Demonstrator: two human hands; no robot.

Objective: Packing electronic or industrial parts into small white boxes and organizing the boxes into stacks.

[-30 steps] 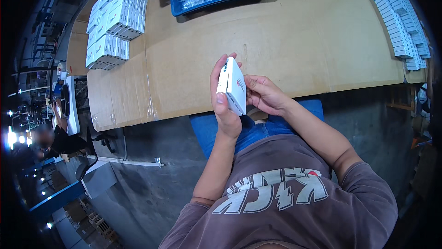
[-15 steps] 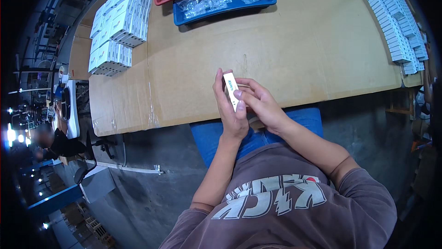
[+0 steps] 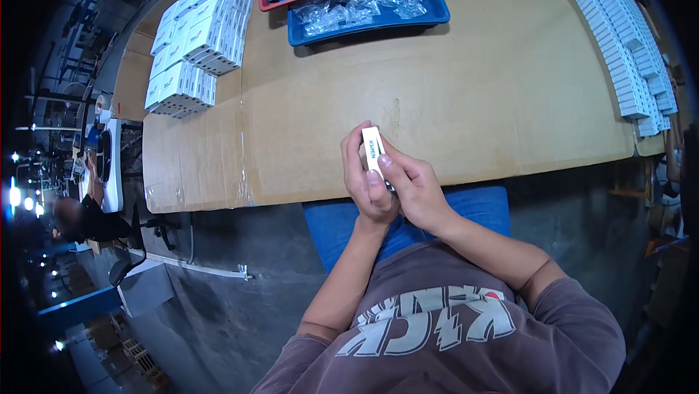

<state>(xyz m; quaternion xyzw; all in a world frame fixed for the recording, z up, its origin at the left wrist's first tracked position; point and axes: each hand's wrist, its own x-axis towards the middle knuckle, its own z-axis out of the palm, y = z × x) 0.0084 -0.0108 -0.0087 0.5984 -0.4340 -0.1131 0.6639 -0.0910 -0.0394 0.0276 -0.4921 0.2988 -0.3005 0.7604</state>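
Observation:
Between both hands, above my lap and just before the table's near edge, is a small white box [image 3: 373, 148] with coloured print, one narrow side facing up. My left hand [image 3: 362, 183] wraps its left side, fingers behind it and thumb near its lower end. My right hand [image 3: 415, 186] closes on the other side, its thumb pressed on the box's lower part. The lower end of the box is partly covered by both thumbs, and the right fingers are mostly hidden behind it.
A brown cardboard-covered table [image 3: 451, 88] spreads before me. Stacked white boxes [image 3: 193, 48] stand at left; more white boxes [image 3: 626, 59] line the right. At the back are a red tray [image 3: 273, 6] of blue pieces and blue trays [image 3: 371, 36] holding clear bags and white pieces. A person [image 3: 98, 215] sits far left.
Both hands have drawn closer together around the box, which has moved slightly down and right in view. The right fingers have gone behind it. The view has shifted a little.

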